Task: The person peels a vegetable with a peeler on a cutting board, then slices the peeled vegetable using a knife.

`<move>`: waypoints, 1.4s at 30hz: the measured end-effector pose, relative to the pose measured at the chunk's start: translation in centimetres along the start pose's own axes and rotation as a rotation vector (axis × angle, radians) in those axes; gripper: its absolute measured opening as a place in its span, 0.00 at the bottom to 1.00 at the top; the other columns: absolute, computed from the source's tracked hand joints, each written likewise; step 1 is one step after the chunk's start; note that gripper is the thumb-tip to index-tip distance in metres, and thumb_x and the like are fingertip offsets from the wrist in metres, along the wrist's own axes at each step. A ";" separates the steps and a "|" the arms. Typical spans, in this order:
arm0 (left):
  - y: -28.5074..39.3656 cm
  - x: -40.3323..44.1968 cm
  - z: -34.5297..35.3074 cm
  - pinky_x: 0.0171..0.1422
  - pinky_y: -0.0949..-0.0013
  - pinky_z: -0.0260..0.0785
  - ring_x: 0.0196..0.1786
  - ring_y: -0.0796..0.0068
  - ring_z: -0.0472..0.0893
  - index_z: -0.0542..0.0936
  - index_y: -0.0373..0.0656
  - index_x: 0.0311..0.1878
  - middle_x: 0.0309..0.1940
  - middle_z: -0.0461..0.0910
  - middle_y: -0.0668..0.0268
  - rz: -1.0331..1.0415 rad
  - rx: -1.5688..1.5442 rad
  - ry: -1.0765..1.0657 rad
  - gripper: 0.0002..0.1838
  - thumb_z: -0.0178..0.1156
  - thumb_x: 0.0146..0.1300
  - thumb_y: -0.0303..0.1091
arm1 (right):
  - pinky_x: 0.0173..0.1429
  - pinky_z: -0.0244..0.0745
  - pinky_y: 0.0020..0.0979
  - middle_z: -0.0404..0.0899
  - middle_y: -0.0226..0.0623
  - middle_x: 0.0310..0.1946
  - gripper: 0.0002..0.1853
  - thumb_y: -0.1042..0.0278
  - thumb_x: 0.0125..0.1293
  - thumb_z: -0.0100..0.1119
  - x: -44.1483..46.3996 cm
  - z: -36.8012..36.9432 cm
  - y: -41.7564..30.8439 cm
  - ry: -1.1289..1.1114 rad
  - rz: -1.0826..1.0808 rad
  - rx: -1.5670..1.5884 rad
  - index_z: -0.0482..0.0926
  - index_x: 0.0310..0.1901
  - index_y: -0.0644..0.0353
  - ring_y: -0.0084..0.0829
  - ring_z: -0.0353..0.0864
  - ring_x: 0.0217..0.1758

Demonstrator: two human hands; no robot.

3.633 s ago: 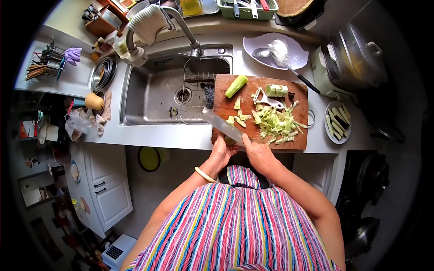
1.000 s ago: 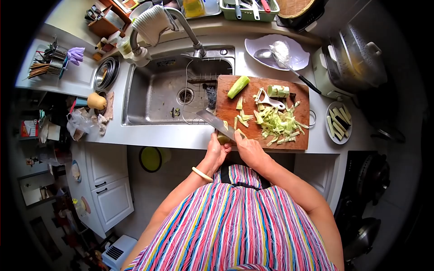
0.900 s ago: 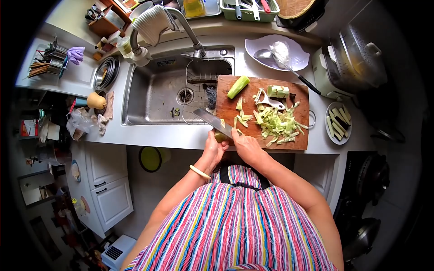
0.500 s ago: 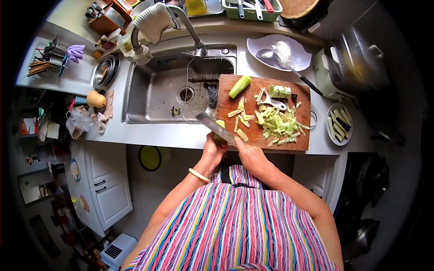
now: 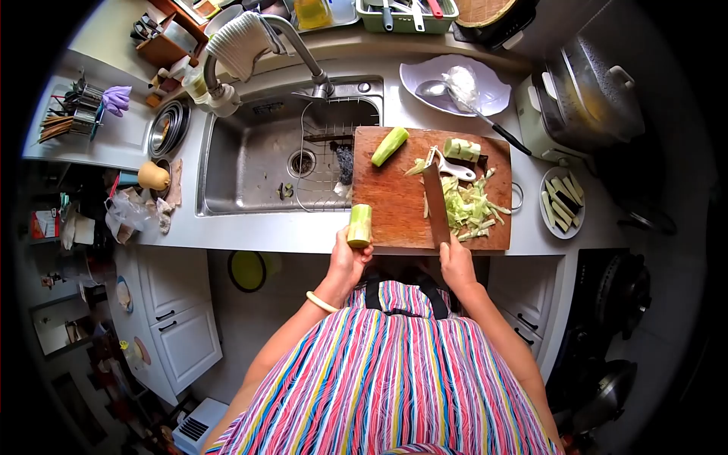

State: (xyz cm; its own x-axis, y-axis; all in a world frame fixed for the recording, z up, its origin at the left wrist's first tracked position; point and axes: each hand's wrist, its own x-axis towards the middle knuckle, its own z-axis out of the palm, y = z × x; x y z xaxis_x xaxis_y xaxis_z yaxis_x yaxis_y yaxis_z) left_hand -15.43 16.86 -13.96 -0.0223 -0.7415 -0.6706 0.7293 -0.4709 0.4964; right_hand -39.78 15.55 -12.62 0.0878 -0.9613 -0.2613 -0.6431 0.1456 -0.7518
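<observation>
My left hand is closed around a peeled, pale-green vegetable piece, held upright by the board's front left corner. A kitchen knife with a broad blade is gripped by its handle in my right hand. Its blade stands over the wooden cutting board, against the left side of a heap of green peelings. Behind the heap lie a white peeler and a partly peeled vegetable chunk. Another peeled piece rests at the board's back left.
Left of the board is a steel sink with a wire rack. A plate of cut eggplant strips sits at the right. Behind the board are a white dish with a spoon, and a steamer appliance.
The knife has left the vegetable piece and swung right to the peelings, which now form a tighter heap. Loose strips on the board's left have gone from there. My hands have moved apart.
</observation>
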 end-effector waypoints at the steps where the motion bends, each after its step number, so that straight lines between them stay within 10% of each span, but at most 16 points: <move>1: -0.3 0.0 0.6 0.25 0.74 0.58 0.23 0.76 0.68 0.70 0.41 0.47 0.29 0.74 0.61 -0.031 0.013 -0.002 0.23 0.36 0.68 0.51 | 0.35 0.69 0.53 0.74 0.62 0.23 0.11 0.67 0.65 0.47 -0.3 -0.7 -0.4 -0.019 0.000 -0.016 0.70 0.44 0.65 0.60 0.75 0.31; 18: -1.7 1.5 4.1 0.26 0.75 0.61 0.26 0.74 0.71 0.70 0.45 0.44 0.30 0.73 0.65 -0.072 -0.022 0.077 0.19 0.40 0.69 0.52 | 0.28 0.74 0.42 0.76 0.46 0.23 0.21 0.78 0.58 0.47 -1.9 -2.3 -4.4 -0.138 -0.483 -0.398 0.67 0.56 0.63 0.45 0.78 0.23; 42: -2.7 1.7 3.3 0.25 0.75 0.63 0.24 0.77 0.69 0.70 0.45 0.39 0.28 0.73 0.66 -0.024 0.184 0.062 0.13 0.41 0.71 0.43 | 0.30 0.74 0.45 0.75 0.50 0.24 0.25 0.79 0.57 0.46 -0.4 -1.8 -6.7 -0.323 -0.530 -0.539 0.61 0.59 0.68 0.49 0.78 0.25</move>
State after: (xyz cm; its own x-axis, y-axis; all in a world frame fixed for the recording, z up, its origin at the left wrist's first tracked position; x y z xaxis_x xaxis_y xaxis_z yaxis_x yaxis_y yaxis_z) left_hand -19.70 15.31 -14.60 0.0078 -0.7009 -0.7132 0.5912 -0.5720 0.5686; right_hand -36.90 14.55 -6.42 0.6444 -0.7440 -0.1767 -0.7247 -0.5204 -0.4516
